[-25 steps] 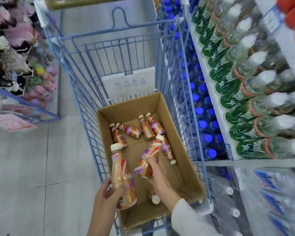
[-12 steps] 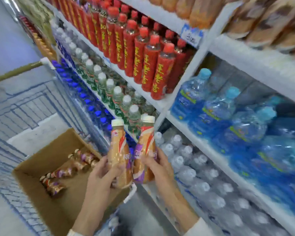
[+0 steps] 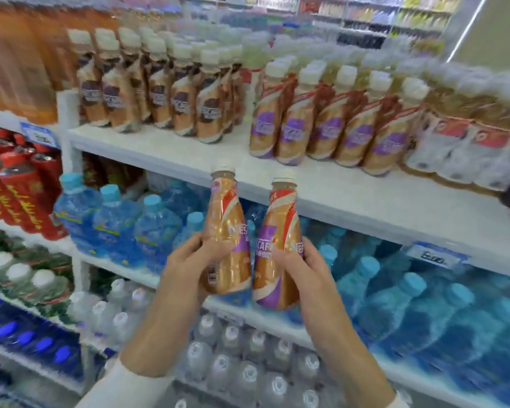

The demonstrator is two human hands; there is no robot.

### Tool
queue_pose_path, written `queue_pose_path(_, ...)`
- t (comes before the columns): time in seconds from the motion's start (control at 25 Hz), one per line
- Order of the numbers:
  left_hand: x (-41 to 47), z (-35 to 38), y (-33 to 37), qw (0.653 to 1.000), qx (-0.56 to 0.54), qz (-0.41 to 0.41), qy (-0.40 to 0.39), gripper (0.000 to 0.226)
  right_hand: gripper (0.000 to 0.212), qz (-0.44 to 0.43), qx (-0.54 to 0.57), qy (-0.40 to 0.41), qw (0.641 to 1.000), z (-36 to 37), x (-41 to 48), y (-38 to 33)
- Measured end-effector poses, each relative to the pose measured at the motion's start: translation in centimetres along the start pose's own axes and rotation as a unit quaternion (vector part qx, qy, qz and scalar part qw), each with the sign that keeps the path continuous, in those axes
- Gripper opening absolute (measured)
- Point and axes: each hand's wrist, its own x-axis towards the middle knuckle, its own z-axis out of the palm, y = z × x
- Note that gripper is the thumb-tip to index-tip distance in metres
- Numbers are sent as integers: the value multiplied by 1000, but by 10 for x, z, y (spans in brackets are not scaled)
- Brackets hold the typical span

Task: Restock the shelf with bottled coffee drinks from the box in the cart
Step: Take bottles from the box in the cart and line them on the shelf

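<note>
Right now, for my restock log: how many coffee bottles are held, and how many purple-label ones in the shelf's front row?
Held, left bottle in left hand, right bottle in right hand: 2
Shelved purple-label front row: 5
Total: 7

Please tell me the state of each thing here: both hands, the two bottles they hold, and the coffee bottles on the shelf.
left hand: grips the left bottle's lower body
right hand: grips the right bottle's lower body
left bottle: capped, upright, not yet shelved
right bottle: capped, upright, not yet shelved
purple-label bottles: capped, standing on the shelf
shelf: front strip bare
</note>
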Motion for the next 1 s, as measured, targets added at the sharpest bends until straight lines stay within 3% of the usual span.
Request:
queue_pose_path(0.2, 35, 100, 20, 992, 44, 39, -108, 20, 11, -72, -15, 127, 989, -84, 6, -48)
queue_pose_path(0.36, 70, 151, 35, 974, 124, 115, -153, 28, 22, -158, -64, 202, 964, -122, 28, -83)
queue_pose_path(0.56, 104, 171, 31, 944, 235, 163, -166, 40, 41, -144, -150, 224, 952, -142, 55, -87)
queue_pose_path(0.84, 122, 168, 14, 937, 243, 180, -175, 49, 60, -132, -183, 195, 955, -141, 69, -72)
queue_pose_path(1.0, 123, 160, 10, 925, 282, 167, -193, 66, 77, -142, -220, 212, 942, -140, 62, -64)
